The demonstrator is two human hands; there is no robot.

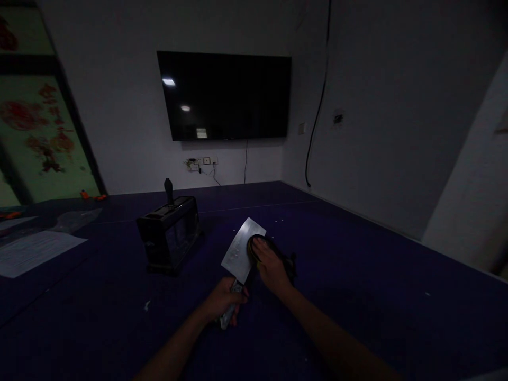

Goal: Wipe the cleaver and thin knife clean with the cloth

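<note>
My left hand (225, 300) is wrapped around the handle of a cleaver (239, 251), whose broad pale blade points up and away from me. Small specks or spots of light show on the blade. My right hand (271, 264) grips a dark, rounded object (251, 246) with a yellowish edge, held against the right side of the blade. Its exact kind is hard to make out in the dim light. Beyond my right hand lies another dark thing (291, 262), partly hidden by that hand. To the left stands a black knife block (169, 238) with one dark handle rising from its top.
The purple-blue surface (99, 301) carries small white scraps (147, 305). Printed sheets (37, 251) and clear plastic (75, 219) lie at the left, with orange items (92, 196) behind. A television (230, 98) hangs on the far wall; a black cable (317, 114) runs down near the corner.
</note>
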